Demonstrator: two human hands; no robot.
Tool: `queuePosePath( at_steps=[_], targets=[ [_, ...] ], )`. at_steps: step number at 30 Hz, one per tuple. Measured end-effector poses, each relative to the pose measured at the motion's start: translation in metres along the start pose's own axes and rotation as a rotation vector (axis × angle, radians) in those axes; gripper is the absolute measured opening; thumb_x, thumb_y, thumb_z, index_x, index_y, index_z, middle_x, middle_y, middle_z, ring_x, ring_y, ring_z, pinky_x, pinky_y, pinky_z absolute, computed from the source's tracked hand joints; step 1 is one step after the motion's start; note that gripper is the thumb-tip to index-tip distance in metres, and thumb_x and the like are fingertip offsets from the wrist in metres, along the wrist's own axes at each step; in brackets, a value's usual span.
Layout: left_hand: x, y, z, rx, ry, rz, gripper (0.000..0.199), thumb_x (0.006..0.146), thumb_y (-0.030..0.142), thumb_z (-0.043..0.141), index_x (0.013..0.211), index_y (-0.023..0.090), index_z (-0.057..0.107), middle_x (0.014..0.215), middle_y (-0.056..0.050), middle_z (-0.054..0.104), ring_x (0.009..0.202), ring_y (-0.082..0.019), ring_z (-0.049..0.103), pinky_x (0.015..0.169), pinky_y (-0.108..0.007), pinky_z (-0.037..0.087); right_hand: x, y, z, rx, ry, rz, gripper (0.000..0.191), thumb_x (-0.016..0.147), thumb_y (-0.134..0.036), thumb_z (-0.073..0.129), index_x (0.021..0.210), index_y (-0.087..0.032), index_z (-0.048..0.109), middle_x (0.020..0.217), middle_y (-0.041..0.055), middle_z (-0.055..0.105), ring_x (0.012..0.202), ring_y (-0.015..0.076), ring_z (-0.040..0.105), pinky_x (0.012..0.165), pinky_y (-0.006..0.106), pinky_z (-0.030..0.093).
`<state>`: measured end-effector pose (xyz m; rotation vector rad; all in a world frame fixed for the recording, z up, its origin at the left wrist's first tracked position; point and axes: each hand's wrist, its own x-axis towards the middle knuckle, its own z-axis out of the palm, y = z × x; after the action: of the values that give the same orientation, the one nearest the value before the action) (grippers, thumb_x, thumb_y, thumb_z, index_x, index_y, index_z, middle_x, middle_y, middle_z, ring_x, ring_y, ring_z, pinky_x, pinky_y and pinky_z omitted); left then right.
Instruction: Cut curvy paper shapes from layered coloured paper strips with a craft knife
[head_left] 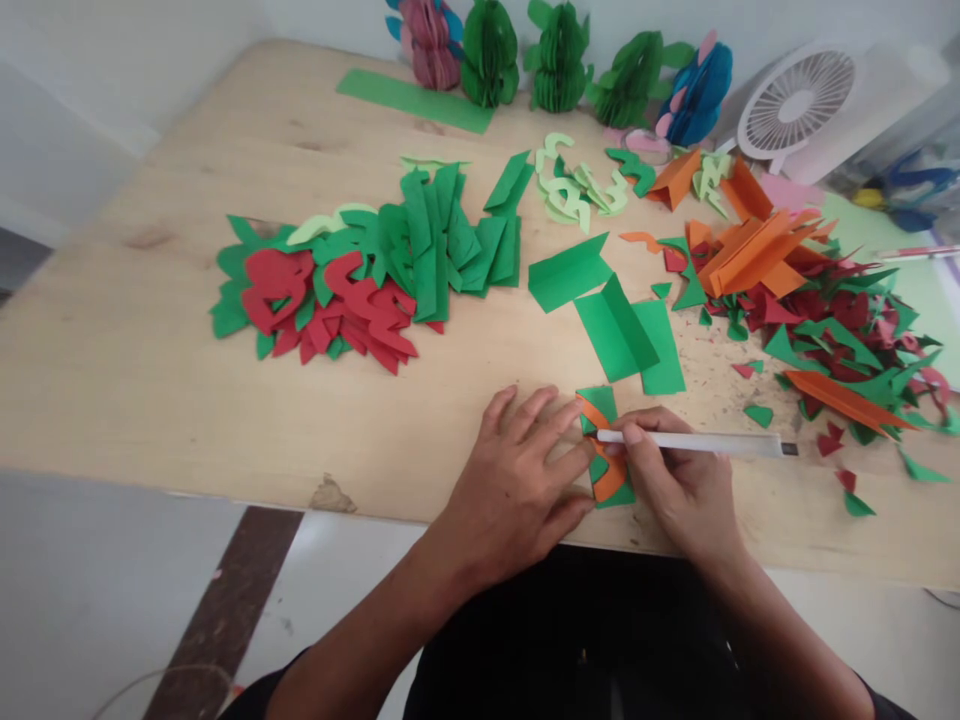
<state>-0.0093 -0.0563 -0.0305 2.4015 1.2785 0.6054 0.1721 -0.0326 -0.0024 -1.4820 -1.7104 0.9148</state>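
Observation:
My right hand (679,485) is closed round a white pen (705,442), its dark tip touching the edge of an orange paper cutout (613,478). That curved cutout lies on a folded green paper piece (598,398) near the table's front edge. My left hand (517,475) rests flat with its fingers spread, the fingertips pressing at the left side of the cutout and the green paper. Just beyond my hands lie several folded green paper pieces (616,328).
Red cutouts (367,315) and green cutouts (427,240) are heaped at left. Orange folded strips (765,250) and green and red scraps (847,330) pile up at right. Paper honeycomb figures (559,60) and a white fan (799,100) stand along the back.

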Motion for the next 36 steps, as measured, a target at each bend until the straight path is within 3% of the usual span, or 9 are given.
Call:
queuePosePath(
  at_steps=[18,36],
  targets=[
    [-0.002,-0.001,0.004,0.004,0.027,-0.001,0.038,0.088,0.042,0.056,0.121,0.022,0.06,0.14,-0.011,0.054,0.134,-0.036,0.041,0.112,-0.062,0.025,0.005,0.0,-0.003,-0.047,-0.048,-0.014,0.023,0.091,-0.033,0.053,0.076,-0.02,0.064,0.067,0.0014,0.07,0.057,0.0128,0.065,0.049,0.021,0.049],
    [-0.001,-0.001,0.002,0.005,0.004,-0.001,0.038,0.09,0.043,0.055,0.121,0.02,0.06,0.142,-0.012,0.052,0.135,-0.038,0.04,0.112,-0.064,0.024,0.014,-0.001,-0.007,-0.14,-0.095,0.008,0.022,0.088,-0.032,0.052,0.075,-0.019,0.065,0.058,-0.0009,0.069,0.045,0.0101,0.058,0.042,0.019,0.041]
  ],
)
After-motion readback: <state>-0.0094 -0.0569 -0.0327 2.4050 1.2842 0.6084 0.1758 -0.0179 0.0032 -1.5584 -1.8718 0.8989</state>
